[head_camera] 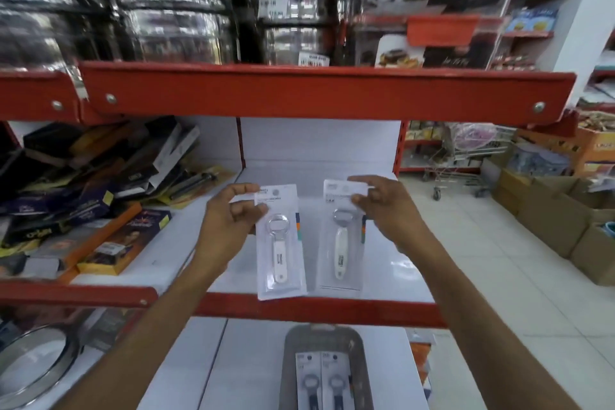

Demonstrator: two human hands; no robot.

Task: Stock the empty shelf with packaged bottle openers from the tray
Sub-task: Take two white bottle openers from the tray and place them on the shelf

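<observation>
Left hand (229, 213) and right hand (382, 201) each pinched a packaged opener's top, left pack (281, 243), right pack (342, 236), over the empty shelf (382, 260). Best laid flat, side by side, square. More waited in the tray (293, 343).

Light is bright and even on my feed, white shop lighting from overhead, and the white shelf (319, 156) surface nearly washes out. I see only soft, faint shadows under the hands. Glare streaks across the shiny metal tins (166, 3) on the top row, and they smear with motion blur. The wide lens bends the red shelf edge (326, 90) into a curve and stretches the forearms at the bottom corners. Centre is sharpest: print on the two packaged bottle openers (281, 243) is almost readable, yet soft. The grey tray (324, 336) below looks slightly blurred, and the aisle at right is hazy.
</observation>
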